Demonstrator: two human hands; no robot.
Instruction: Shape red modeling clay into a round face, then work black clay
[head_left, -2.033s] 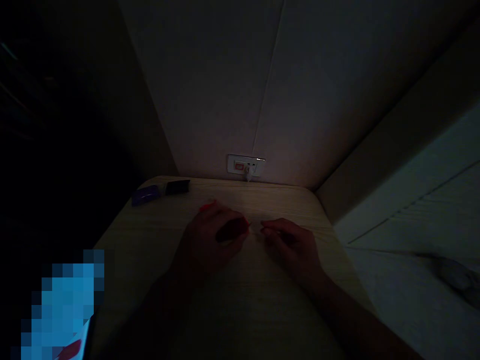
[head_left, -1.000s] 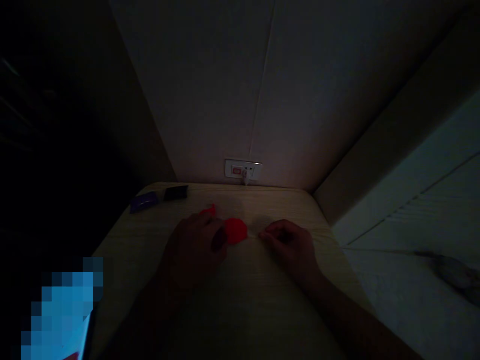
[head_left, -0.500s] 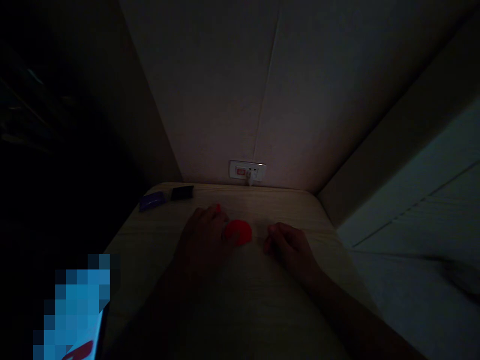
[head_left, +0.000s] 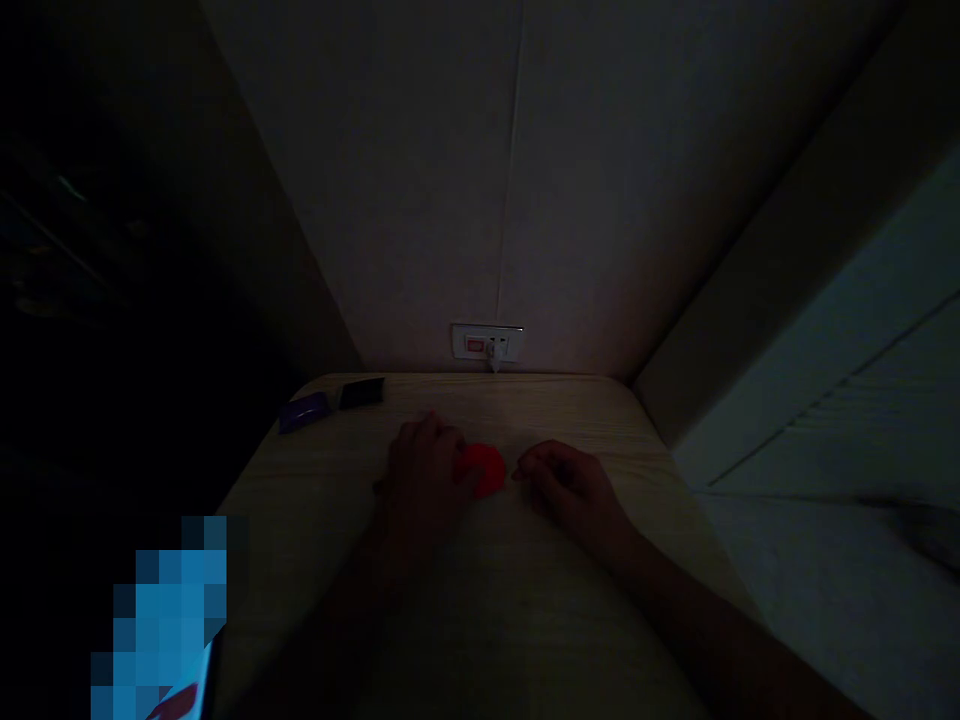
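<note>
Red round piece (head_left: pixel 491 466) lies partly hidden by the left hand (head_left: pixel 424 470).

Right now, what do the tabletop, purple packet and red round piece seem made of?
Tabletop: wood or wood-look laminate, low sheen, by its pale streaked grain. Purple packet: perhaps glossy plastic film, by faint lighter streaks. Red round piece: matte, even red; paper or plastic, unclear.

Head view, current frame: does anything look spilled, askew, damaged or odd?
The pixelated blue patch at lower left looks odd: its blocks hide part of a bright object. Otherwise, no spill or damage shows on the wood-grain tabletop or round red piece, though dimness hides detail.
</note>
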